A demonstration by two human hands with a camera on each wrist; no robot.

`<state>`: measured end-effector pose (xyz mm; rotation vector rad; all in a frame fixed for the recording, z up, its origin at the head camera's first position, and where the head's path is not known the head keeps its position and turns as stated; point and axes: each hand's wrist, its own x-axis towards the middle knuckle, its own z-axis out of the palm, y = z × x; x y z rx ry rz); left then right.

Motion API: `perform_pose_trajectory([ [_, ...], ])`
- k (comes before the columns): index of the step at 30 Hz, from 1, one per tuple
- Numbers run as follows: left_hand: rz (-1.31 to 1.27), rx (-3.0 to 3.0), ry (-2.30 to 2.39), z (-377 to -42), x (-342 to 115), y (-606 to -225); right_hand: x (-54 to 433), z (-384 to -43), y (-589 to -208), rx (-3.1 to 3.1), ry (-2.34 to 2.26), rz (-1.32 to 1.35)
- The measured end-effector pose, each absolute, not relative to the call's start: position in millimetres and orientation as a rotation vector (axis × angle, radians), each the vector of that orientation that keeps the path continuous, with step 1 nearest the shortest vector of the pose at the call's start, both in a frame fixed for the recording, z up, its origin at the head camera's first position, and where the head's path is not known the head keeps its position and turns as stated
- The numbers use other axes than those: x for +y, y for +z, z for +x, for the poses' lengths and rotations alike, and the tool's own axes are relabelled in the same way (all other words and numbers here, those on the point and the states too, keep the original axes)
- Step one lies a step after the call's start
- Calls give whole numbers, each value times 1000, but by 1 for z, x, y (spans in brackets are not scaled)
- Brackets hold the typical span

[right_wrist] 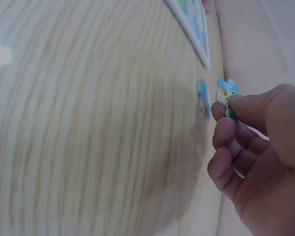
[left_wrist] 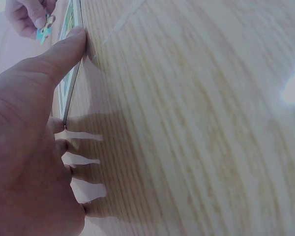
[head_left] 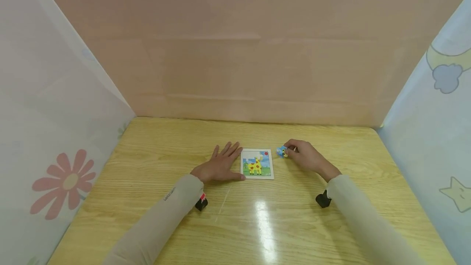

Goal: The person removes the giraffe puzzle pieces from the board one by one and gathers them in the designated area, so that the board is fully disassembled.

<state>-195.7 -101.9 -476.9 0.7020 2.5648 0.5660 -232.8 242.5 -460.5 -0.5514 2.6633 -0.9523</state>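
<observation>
A small square jigsaw puzzle with a yellow giraffe picture and a white border lies flat on the table. White bare patches show along its upper part. My left hand is spread beside its left edge, the thumb touching the lower left corner and a fingertip near the upper left one. To the right of the puzzle, my right hand pinches a blue and yellow puzzle piece between thumb and fingers, just above the table. Another blue piece lies on the table beneath it.
The wood-grain table ends at an upright tan backdrop. Pale patterned cloth walls stand at the left and right. Glare brightens the table's near part.
</observation>
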Motion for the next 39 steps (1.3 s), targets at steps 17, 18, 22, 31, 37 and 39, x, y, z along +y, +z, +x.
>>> perform_pose_trajectory([
  [17,697,2567,564,-197,-103,-481,265,-240,-471,2771,-790,-555],
  [18,699,2567,568,-197,-103,-481,264,-241,-471,2776,-783,-553],
  [22,699,2565,570,-197,-103,-480,264,-244,-472,2785,-758,-551],
  [31,696,2569,563,-197,-102,-480,263,-246,-474,2793,-749,-544],
  [37,692,2562,568,-197,-102,-479,264,-246,-474,2797,-753,-544],
  [39,687,2562,570,-196,-102,-478,264,-246,-475,2797,-761,-537],
])
